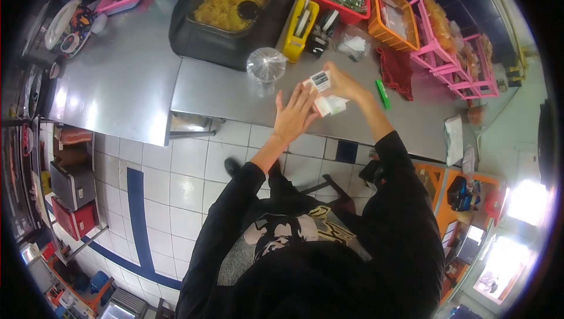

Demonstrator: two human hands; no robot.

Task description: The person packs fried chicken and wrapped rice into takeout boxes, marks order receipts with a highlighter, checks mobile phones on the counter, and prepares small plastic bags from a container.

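Observation:
Over the front part of the steel counter, my right hand (343,86) is closed on a small white packet with printed labels (321,80). A dark barcode-like print shows on its upper part, and green print on its lower part. The fingers of my left hand (292,118) are stretched out and lie against the packet's left side. A clear plastic bag, gathered into a round shape (266,66), stands to the left of my hands. Between my palms, part of the packet is hidden.
Behind are a dark tray of yellow food (232,2), a yellow tape dispenser (301,31), a black dispenser (322,34), a red basket (365,10) and an orange basket (405,42). To the right lie a green box (383,94), a dark red cloth (395,72) and pink racks (433,54).

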